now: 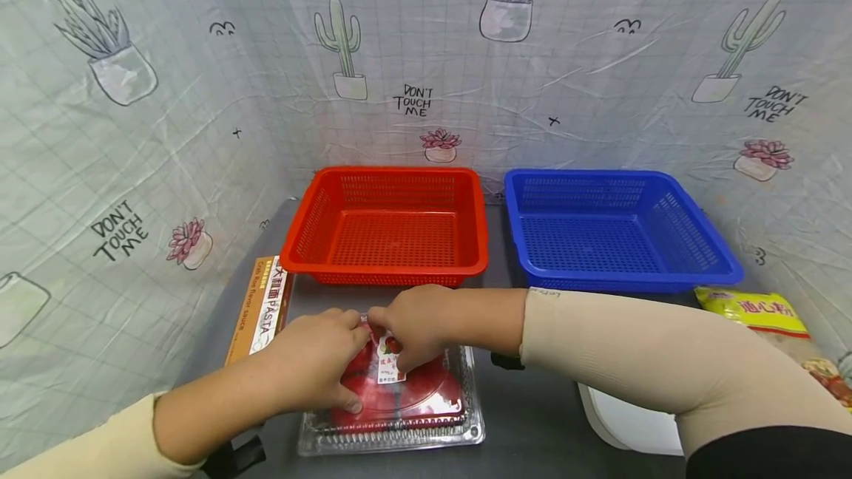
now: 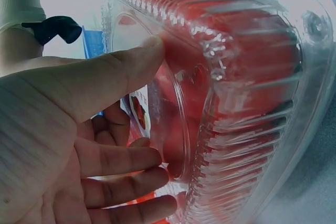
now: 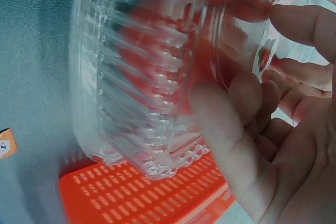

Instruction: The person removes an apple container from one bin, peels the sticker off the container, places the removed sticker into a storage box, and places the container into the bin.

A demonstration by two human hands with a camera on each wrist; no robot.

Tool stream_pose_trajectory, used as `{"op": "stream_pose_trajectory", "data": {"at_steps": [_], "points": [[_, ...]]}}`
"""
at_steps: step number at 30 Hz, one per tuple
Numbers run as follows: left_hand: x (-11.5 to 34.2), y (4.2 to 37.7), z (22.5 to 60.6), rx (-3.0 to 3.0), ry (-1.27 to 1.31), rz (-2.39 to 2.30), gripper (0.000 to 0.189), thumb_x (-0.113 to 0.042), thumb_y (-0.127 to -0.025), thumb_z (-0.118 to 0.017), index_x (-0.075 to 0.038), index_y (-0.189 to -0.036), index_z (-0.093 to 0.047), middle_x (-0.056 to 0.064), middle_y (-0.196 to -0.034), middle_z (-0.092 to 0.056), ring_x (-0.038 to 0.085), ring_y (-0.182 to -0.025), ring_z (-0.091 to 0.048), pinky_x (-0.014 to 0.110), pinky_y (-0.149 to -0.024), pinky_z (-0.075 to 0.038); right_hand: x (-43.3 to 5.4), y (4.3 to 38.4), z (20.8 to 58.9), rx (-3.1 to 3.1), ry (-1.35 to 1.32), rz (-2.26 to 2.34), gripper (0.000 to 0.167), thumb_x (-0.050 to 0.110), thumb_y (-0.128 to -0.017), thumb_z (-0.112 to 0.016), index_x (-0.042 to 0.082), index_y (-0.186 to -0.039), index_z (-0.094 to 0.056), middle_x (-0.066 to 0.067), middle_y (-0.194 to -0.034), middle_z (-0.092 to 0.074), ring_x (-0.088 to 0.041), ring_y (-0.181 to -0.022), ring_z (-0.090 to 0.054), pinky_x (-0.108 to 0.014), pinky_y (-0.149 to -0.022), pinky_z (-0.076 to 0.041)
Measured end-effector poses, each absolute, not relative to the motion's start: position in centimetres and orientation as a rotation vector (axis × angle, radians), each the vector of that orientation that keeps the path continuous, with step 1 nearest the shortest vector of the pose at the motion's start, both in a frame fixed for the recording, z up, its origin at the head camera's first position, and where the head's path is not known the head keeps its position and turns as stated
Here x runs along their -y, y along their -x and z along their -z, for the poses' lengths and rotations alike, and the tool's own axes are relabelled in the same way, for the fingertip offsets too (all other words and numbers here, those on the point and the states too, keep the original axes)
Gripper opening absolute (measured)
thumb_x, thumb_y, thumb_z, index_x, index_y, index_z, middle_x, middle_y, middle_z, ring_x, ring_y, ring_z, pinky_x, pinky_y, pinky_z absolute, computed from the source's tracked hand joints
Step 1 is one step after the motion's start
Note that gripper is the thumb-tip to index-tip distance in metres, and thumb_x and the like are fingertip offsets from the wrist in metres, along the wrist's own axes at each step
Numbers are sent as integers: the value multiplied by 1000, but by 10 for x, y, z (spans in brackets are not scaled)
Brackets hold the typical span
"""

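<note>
A clear plastic clamshell box (image 1: 426,399) with red contents lies on the grey table in front of me. Its lid carries a white label (image 1: 386,369) with a small red picture. My left hand (image 1: 318,361) rests over the lid's left part. In the left wrist view its thumb lies along the plastic and the other fingers are loosely extended near the label. From the right, my right hand (image 1: 418,322) reaches over the far part of the lid, with fingertips and thumb at the label. The right wrist view shows one finger laid against the lid and others bent.
Behind the box stand a red basket (image 1: 384,277) and, to its right, a blue basket (image 1: 629,281). An orange pasta box (image 1: 246,309) lies at the left. Beyond my right forearm are a yellow-topped food packet (image 1: 755,309) and a white object (image 1: 629,420), partly covered by the sleeve.
</note>
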State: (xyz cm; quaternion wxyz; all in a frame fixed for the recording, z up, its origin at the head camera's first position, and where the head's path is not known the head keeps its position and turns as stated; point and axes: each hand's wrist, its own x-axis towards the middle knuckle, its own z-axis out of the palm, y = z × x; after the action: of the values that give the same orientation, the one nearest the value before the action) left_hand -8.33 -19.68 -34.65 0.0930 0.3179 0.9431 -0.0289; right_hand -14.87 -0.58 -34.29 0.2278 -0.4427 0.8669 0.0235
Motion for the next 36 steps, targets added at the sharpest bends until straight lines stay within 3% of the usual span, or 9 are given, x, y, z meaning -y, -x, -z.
{"op": "stream_pose_trajectory", "data": {"at_steps": [8,26,33,36], "points": [[193,86,345,-2820,-968,98,88,-62,-61,-99,-3,-121,-74,7,-110,-69,26,-102,-65,47,-78,-61,7,156,339,-2387,1214,-47,52,38,-82,-92,25,-121,-61,14,-85,-63,-8,-79,-61,-31,-71,-53],[191,87,346,-2829,-944,95,87,-62,-60,-100,-4,-121,-75,6,-105,-67,25,-98,-64,47,-75,-60,9,158,337,-2378,1195,-28,48,34,-81,-94,22,-116,-63,13,-86,-63,-9,-81,-61,-34,-75,-53],[194,83,349,-2832,-923,68,81,-61,-59,-100,-6,-114,-76,2,-97,-63,23,-93,-62,46,-71,-58,10,150,339,-2483,1138,-114,50,40,-80,-92,19,-113,-61,8,-79,-63,-11,-74,-61,-33,-62,-54],[194,83,349,-2834,-913,65,80,-61,-58,-100,-7,-112,-76,3,-98,-64,23,-93,-62,46,-71,-58,11,147,339,-2523,1155,-169,43,41,-81,-89,19,-107,-63,8,-76,-61,-11,-71,-58,-32,-57,-52]]}}
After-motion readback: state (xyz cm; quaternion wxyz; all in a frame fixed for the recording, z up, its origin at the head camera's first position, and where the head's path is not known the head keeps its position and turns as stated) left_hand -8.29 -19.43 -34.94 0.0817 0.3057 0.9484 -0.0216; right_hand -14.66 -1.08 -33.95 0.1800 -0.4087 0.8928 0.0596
